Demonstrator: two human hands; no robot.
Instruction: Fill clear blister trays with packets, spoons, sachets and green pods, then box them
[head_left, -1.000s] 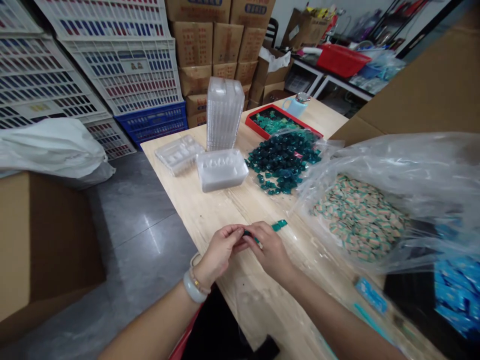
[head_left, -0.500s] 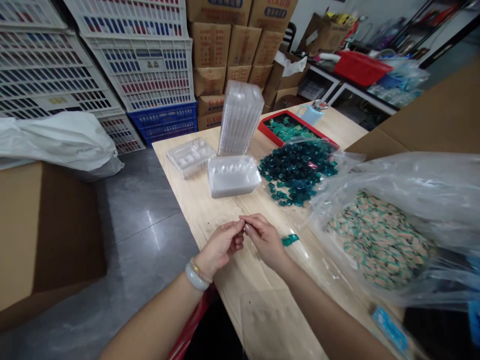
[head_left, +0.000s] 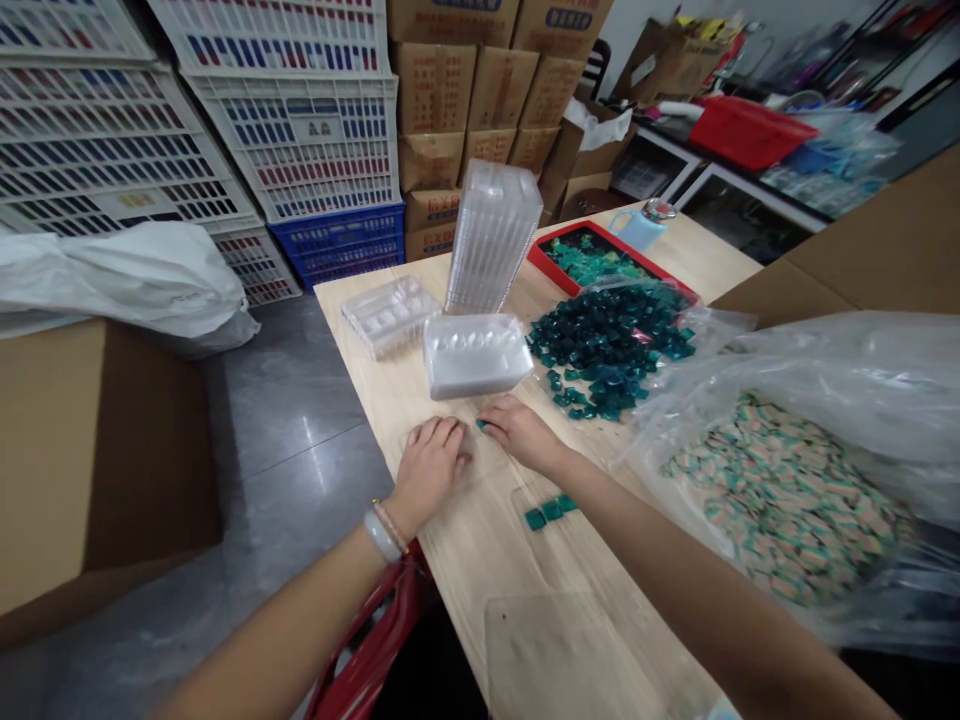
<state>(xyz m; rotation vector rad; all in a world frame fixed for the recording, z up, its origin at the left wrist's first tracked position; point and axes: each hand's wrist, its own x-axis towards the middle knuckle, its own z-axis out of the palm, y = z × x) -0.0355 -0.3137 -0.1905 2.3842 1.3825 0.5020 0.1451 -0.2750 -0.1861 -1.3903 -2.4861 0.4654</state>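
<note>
My left hand [head_left: 433, 465] rests back-up on the wooden table, its fingers spread a little and nothing visible in them. Just to its right, my right hand [head_left: 521, 430] pinches a small teal piece [head_left: 481, 424] between thumb and fingertips, low over the tabletop. Nearer to me, beside the right forearm, a short row of glossy teal square pieces [head_left: 552, 510] lies on the table; the forearm partly covers it. Beyond the hands sits a stack of clear plastic trays [head_left: 477, 358]. A heap of dark teal pieces [head_left: 604, 345] lies to the right of these trays.
A tall stack of clear trays [head_left: 493, 235] and another clear tray [head_left: 390, 315] stand at the back. Behind the heap is a red-rimmed box [head_left: 551, 272] near a light-blue mug [head_left: 637, 230]. At right, a plastic bag holds many wrapped pieces [head_left: 802, 500]. A clear sheet [head_left: 555, 650] lies close to me.
My hands, together before, have moved apart. The left has come down onto the table; the right has shifted slightly forward with a teal piece. More of the teal row shows now.
</note>
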